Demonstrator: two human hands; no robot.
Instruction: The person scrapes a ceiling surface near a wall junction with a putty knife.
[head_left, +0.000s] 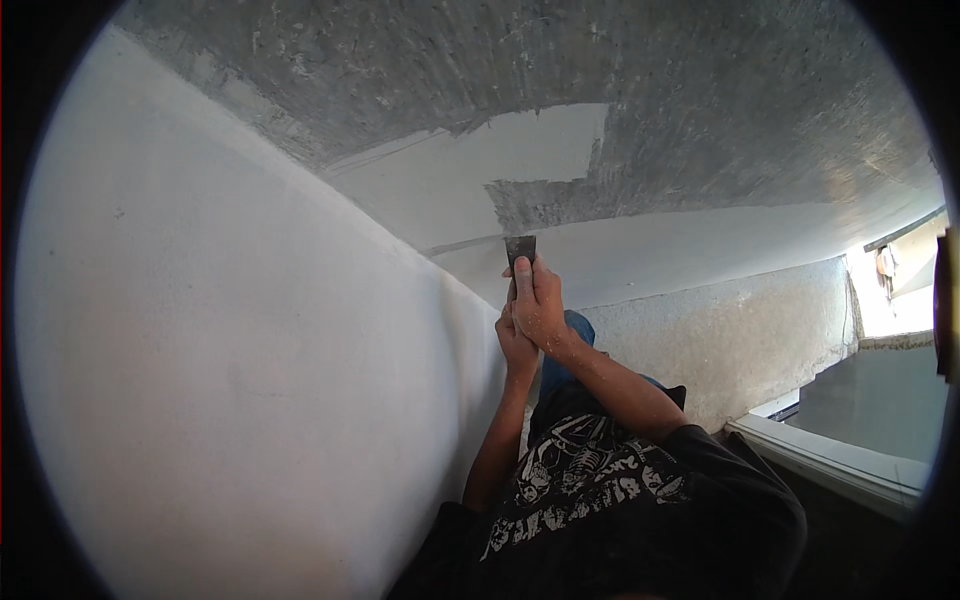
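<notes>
Both my hands are on one dark flat-bladed scraper (520, 247). My right hand (538, 304) wraps its upper part, with the thumb laid along the blade. Just below, my left hand (516, 346) is closed around the lower part, and the handle is mostly hidden by my fingers. The blade's edge meets the wall (675, 150) ahead, at the border between a bare grey area and a smooth white coat (660, 244). An irregular white patch (536, 146) lies above the blade, surrounded by rough grey. White specks dot my right hand and forearm.
A white wall (225, 300) stands close on my left and meets the worked wall in a corner. To the right are a low stained wall surface (720, 330), a pale ledge (832, 454) and a bright opening (900, 292).
</notes>
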